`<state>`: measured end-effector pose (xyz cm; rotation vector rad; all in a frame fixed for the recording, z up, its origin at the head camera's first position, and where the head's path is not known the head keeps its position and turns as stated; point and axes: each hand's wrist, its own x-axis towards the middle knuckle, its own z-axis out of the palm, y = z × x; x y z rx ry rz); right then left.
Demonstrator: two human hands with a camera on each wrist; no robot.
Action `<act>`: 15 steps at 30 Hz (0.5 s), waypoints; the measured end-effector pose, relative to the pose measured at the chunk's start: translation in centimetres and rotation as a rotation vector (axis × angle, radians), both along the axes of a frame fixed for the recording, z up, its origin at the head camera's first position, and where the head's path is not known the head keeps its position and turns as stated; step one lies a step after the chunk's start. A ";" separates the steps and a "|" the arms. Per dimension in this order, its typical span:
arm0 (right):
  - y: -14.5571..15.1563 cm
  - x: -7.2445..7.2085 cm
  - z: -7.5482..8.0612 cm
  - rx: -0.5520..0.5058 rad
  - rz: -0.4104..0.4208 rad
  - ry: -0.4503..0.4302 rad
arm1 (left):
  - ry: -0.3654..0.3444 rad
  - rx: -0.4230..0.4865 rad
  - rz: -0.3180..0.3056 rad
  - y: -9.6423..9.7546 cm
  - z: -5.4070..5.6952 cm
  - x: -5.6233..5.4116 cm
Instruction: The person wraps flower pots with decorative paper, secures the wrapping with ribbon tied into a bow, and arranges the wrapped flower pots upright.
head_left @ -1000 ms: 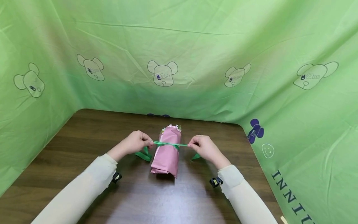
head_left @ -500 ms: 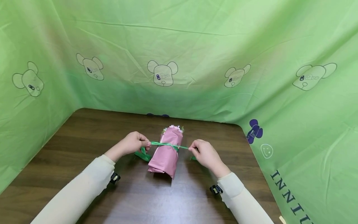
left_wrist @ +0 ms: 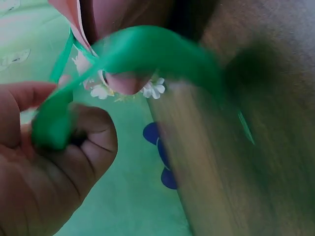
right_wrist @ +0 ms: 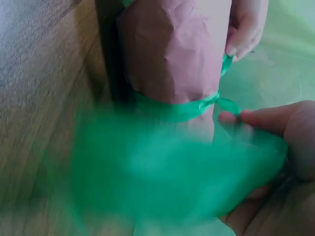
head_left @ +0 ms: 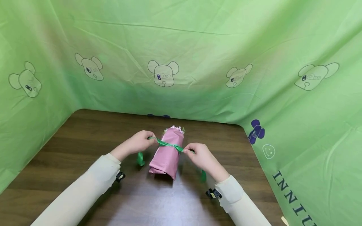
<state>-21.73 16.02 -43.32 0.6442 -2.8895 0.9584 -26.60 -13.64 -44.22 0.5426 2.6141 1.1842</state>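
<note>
A bouquet (head_left: 167, 158) wrapped in pink paper lies on the table, small white flowers (head_left: 176, 128) showing at its far end. Round its middle runs a green ribbon (head_left: 169, 144), crossed or knotted on top. My left hand (head_left: 141, 141) pinches one ribbon end to the left of the bouquet, and its loose tail hangs below. To the right, my right hand (head_left: 199, 153) pinches the other end between thumb and forefinger. In the right wrist view the ribbon's band (right_wrist: 172, 109) sits snug on the paper, and a blurred ribbon tail (right_wrist: 167, 172) swings in front.
The brown wooden table (head_left: 99, 131) is bounded at the back and sides by a green cloth (head_left: 198, 37) printed with bear heads. A small pale object (head_left: 284, 220) shows at the lower right table edge.
Both hands have come slightly closer to the bouquet, and the ribbon between them has gone from taut and thin to looser and wider. The ribbon tails hang differently.
</note>
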 end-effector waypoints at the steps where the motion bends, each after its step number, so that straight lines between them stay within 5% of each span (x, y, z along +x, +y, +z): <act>1: -0.1 0.1 -0.1 0.000 0.007 0.017 | 0.010 -0.001 -0.008 0.1 0.0 -0.1; 8: -0.1 0.3 -0.9 0.085 0.043 0.117 | 0.029 0.009 0.005 0.0 -0.2 -0.6; 15: 1.2 0.1 -1.9 0.108 -0.023 0.153 | -0.002 -0.016 0.079 -0.7 -0.9 -0.5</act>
